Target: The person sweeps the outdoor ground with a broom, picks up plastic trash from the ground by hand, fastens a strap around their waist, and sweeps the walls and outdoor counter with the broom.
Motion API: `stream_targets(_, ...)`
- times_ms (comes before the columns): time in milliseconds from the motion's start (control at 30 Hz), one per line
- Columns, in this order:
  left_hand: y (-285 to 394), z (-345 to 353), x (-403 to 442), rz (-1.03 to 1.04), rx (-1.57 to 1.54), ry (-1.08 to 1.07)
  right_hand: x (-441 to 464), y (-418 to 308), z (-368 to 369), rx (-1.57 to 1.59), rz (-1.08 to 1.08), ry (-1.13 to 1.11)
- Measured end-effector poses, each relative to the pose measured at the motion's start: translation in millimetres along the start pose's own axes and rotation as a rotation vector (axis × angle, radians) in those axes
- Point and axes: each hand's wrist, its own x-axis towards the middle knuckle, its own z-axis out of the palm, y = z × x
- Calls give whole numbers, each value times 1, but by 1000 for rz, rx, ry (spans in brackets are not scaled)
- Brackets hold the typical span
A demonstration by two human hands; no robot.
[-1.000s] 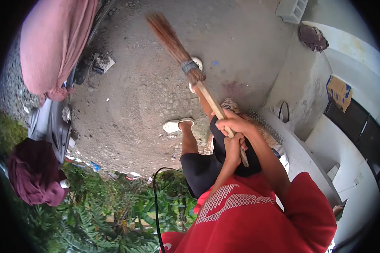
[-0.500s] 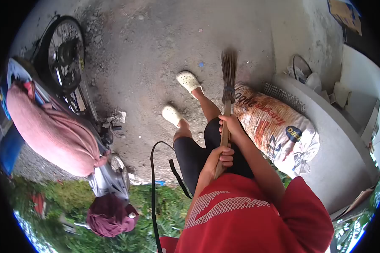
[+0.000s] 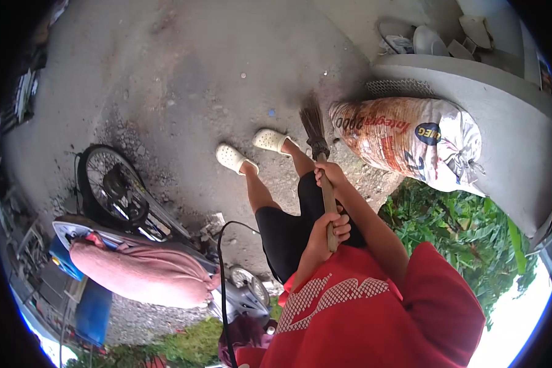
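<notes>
A stick broom [image 3: 313, 126] with thin brown bristles and a wooden handle slants in front of my body. Its bristle tips are over the ground, close to the sack; I cannot tell whether they touch it. My right hand [image 3: 329, 176] is closed around the upper handle, just below where the bristles are bound. Lower down, near my shirt, my left hand [image 3: 329, 229] wraps the same handle. A full, stained white sack [image 3: 405, 135] with red and black print lies to the right of the bristles, against a low concrete wall.
On the left stands a motorcycle [image 3: 113, 187] draped with a pink cloth [image 3: 141, 273]. The concrete wall [image 3: 466, 70] curves along the right, plants [image 3: 454, 227] beside it. My cream clogs [image 3: 270, 141] stand on dusty ground with gravel. A blue scrap [image 3: 272, 113] lies ahead.
My view has turned, so the motorcycle sits lower and the sack higher. The broom's bristles have swung a little to the left and nearer to me. Both hands still hold the handle.
</notes>
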Motion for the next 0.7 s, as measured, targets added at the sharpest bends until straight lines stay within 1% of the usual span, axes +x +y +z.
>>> stream_targets(33,0,-5,-3,-17,84,35,-4,0,4,-16,-40,-29)
stream_targets(133,5,-16,-7,3,279,136,-21,-1,24,-69,-207,-13)
stream_targets(233,10,-18,-15,123,686,259,-38,3,30,-108,-213,-76)
stream_targets(333,7,-10,-33,102,901,162,-61,4,24,-107,-193,-158)
stream_targets(367,7,-17,-35,78,1021,172,-65,4,20,-135,-189,-192)
stream_targets(400,9,-17,-40,66,1145,113,-70,6,16,-113,-184,-217)
stream_targets(433,9,-14,-55,119,1206,77,-74,12,10,-96,-173,-239)
stream_targets(500,10,9,-87,197,1292,23,-66,28,-7,-246,-284,-231)
stream_targets(600,16,45,-154,262,1372,-22,-87,26,-10,-82,-261,-185)
stream_targets(667,24,50,-193,295,1438,-26,-104,27,2,21,-220,-121)
stream_targets(700,31,48,-206,305,1456,-57,-110,27,7,7,-208,-184)
